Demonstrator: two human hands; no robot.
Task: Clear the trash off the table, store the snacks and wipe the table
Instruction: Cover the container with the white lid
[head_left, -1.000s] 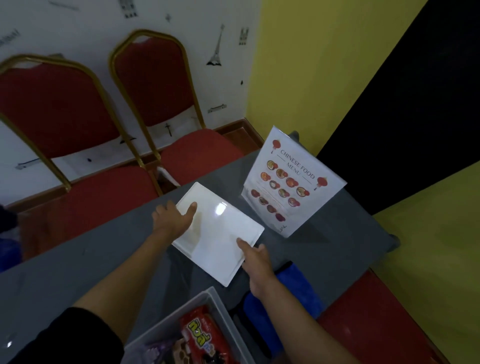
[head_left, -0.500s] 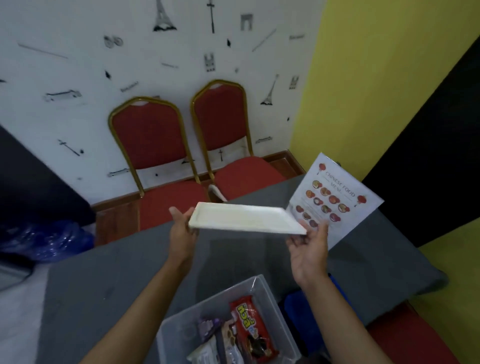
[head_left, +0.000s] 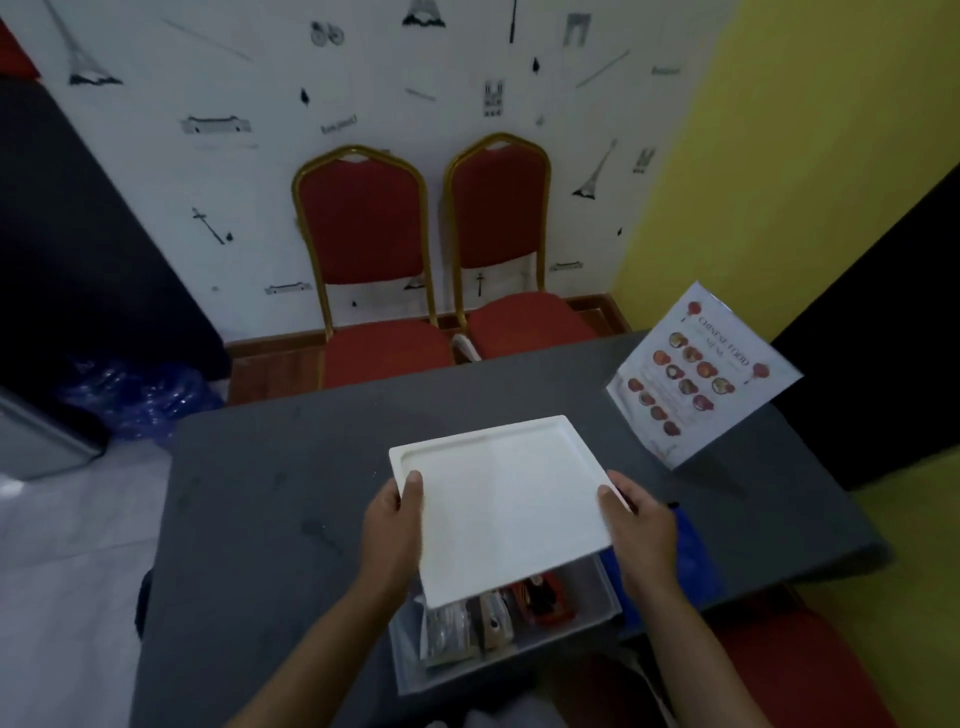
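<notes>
A white rectangular lid (head_left: 504, 499) is held flat above the clear plastic bin (head_left: 608, 605). My left hand (head_left: 392, 525) grips its left edge, thumb on top. My right hand (head_left: 636, 525) grips its right edge. The lid hides the far part of the bin. Several snack packets (head_left: 488, 621) show in the bin's near part, one of them red (head_left: 543, 600). A blue cloth (head_left: 693, 561) lies on the grey table (head_left: 270, 519) just right of the bin, partly behind my right hand.
A standing Chinese food menu card (head_left: 696, 379) is at the table's far right. Two red chairs with gold frames (head_left: 363, 260) stand behind the table by the wall. A blue plastic bag (head_left: 140, 392) lies on the floor at left.
Both hands lifted the lid off the table, tilted it level, then brought it toward me over the bin. The camera view tilted up and back.
</notes>
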